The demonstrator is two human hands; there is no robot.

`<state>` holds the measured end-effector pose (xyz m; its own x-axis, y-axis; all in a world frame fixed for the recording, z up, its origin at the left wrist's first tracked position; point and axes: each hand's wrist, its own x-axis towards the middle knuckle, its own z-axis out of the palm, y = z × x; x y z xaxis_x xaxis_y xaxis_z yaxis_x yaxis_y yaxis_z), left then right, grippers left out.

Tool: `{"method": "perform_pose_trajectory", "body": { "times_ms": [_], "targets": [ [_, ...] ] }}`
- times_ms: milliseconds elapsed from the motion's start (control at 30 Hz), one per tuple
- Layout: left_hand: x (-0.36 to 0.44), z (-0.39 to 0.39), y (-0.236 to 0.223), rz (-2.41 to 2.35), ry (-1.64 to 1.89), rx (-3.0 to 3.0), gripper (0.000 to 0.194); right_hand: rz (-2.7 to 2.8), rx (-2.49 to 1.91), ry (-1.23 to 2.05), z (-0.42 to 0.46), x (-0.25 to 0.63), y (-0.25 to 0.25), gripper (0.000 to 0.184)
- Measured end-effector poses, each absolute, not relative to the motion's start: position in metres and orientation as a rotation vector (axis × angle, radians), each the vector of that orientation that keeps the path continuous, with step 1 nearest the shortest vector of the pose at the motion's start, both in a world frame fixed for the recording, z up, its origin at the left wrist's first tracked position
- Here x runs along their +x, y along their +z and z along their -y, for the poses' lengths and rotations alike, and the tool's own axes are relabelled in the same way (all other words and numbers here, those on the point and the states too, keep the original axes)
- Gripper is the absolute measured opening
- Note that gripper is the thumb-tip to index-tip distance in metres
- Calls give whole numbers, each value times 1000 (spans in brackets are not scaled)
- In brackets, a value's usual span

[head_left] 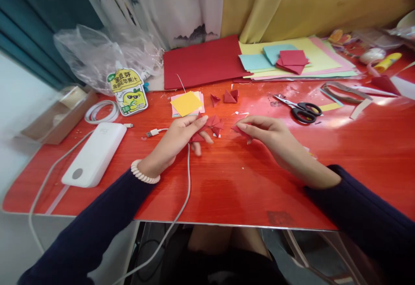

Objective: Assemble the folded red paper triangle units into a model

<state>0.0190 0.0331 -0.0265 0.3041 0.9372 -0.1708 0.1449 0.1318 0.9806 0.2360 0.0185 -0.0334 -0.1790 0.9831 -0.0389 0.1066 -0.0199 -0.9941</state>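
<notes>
My left hand (185, 133) pinches a folded red paper piece (197, 137) between thumb and fingers, partly covered by the hand. Right beside its fingertips is a red paper form of several pointed folds (215, 124); whether it is joined to the held piece I cannot tell. Across a small gap, my right hand (264, 130) is closed on another folded red paper piece (240, 130), its tip pointing left. Just beyond the hands, a small red folded triangle (215, 100) and further folded red pieces (231, 96) lie on the red table (223, 181).
Black-handled scissors (301, 110) lie right of my right hand. Yellow square paper (186, 103) tops a small stack. Behind are a large red sheet (201, 62) and coloured sheets (333, 62). A white power bank (94, 155) and a cable (188, 177) are at left.
</notes>
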Motion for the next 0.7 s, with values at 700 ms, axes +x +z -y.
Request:
{"method": "perform_pose_trajectory", "body": {
  "times_ms": [700],
  "targets": [
    [33,-13,-20,-1027,819,1137,24,1351,-1100,1789,6,218,-19,16]
  ]
}}
